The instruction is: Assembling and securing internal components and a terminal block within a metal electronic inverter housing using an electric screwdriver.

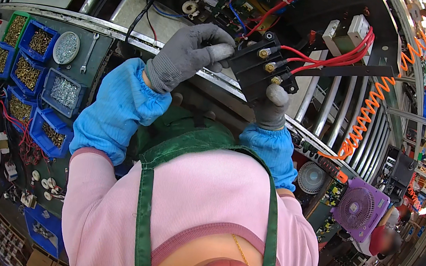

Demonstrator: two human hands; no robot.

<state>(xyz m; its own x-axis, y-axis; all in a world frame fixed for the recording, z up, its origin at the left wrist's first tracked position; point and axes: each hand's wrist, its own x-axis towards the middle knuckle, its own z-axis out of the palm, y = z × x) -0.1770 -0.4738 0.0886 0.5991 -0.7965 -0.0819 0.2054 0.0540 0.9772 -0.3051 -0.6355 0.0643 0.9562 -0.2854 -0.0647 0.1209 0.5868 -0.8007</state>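
A black terminal block (260, 65) with three brass bolts is held tilted in front of me. Red cables (321, 63) run from its bolts toward a white transformer-like part (345, 36). My right hand (273, 106), in a grey glove, grips the block's near edge, with the thumb on top and the other fingers hidden beneath. Beside the block's left end is my left hand (189, 54), also gloved in grey. Its fingers are curled toward the thumb, and anything pinched between the tips is too small to make out.
An open chassis with wiring and a circuit board (231, 8) lies beyond my hands on a roller conveyor (326, 106). To the left stand blue bins (27, 73) of brass hardware, a white dish (66, 47) and a wrench (89, 53). An orange coiled hose (362, 120) hangs right, above a purple fan (361, 211).
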